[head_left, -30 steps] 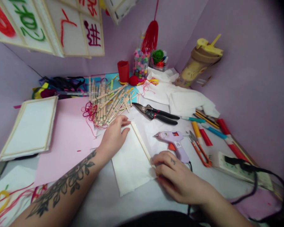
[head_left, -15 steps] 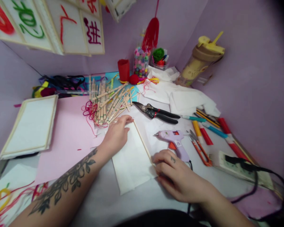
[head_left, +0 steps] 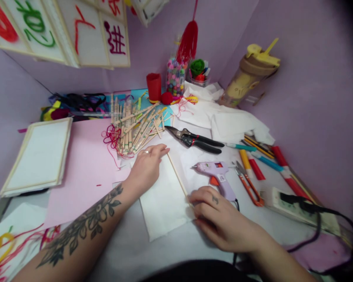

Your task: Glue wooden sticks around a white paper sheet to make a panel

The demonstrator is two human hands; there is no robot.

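A thin wooden stick [head_left: 176, 171] lies along the right edge of a white paper sheet [head_left: 161, 215] on the table. My left hand [head_left: 148, 164] is closed at the stick's far end, its fingertips pressed together there. At the near end, my right hand [head_left: 220, 217] has its fingers curled and pinching the stick against the paper edge; the lower fingers are partly hidden. Just beyond my right hand is a lilac glue gun [head_left: 216, 172], its nozzle pointing left. Black-handled pruning shears [head_left: 194, 140] rest farther back.
Left of the paper are a pile of wooden sticks [head_left: 141, 125], pink paper [head_left: 88, 156] and white framed panels [head_left: 37, 154]. To the right are orange snips [head_left: 250, 186], markers [head_left: 267, 161], and a power strip [head_left: 297, 211] with a black cable. A lettered paper lantern [head_left: 85, 35] hangs above.
My left fingertips have shifted slightly right and flattened at the stick's far end. My right hand has stayed almost still.
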